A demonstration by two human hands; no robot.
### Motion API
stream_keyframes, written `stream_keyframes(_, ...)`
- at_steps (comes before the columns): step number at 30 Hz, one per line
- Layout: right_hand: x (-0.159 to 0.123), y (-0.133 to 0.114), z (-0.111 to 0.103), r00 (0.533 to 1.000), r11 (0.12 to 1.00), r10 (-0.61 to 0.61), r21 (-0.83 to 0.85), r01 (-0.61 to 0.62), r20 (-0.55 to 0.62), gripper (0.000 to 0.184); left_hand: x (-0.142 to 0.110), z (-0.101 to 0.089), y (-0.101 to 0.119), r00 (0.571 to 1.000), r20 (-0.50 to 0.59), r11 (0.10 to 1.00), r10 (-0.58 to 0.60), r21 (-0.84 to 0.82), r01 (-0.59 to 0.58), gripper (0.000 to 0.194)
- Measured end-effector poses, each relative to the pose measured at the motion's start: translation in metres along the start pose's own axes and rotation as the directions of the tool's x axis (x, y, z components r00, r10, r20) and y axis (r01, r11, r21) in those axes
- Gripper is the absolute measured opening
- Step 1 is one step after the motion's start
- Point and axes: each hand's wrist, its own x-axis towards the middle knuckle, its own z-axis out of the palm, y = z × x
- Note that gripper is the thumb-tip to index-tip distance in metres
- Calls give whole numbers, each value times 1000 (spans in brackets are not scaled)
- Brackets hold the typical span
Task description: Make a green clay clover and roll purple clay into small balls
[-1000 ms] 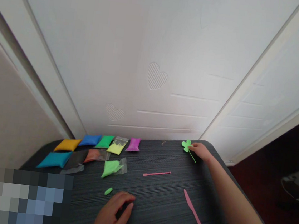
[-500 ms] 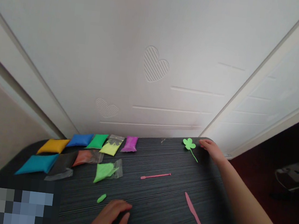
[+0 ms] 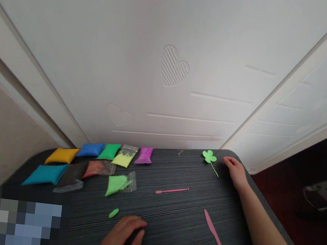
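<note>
My left hand [image 3: 125, 237] rests on the dark table at the bottom middle, fingers bent, thumb apart from them and nothing between. Just beyond it lies a small light-green clay piece [image 3: 113, 213], an elongated lump. At the far right, a green clay four-leaf clover [image 3: 209, 156] with a thin stem lies flat. My right hand [image 3: 236, 173] is beside the clover on its right, not touching it. Its fingers reach out loosely and show nothing held. Between the hands are a thin pink modelling tool [image 3: 172, 191] and a pink plastic knife [image 3: 217, 238].
An opened bag of light-green clay [image 3: 116, 184] lies left of centre. Behind it are several coloured clay packets, including yellow [image 3: 61, 155], teal [image 3: 45, 174] and purple [image 3: 144, 155]. A white panel [image 3: 165, 111] with embossed hearts stands along the table's back edge.
The view has shifted slightly. My right hand has drawn a little to the right, widening the gap to the clover. My left hand and the items on the table have kept their places.
</note>
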Motion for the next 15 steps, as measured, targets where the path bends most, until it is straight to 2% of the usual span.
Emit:
stream_keyframes(5,-13,-11,4,999,1000,-29,2,29,-43,25,-2,-2,11,996,84,998,-38,-45,42,19)
stream_keyframes(9,-19,-22,2,990,990,0,138,20,-141,26,-3,-8,25,993,112,996,-39,-70,47,20)
stream_keyframes(12,-34,-44,8,976,956,32,292,33,-215,31,-4,-10,33,995,100,998,0,-60,6,21)
stream_keyframes(15,-75,-81,26,988,906,-27,414,89,-153,26,-8,-9,38,995,91,999,49,-17,-47,21)
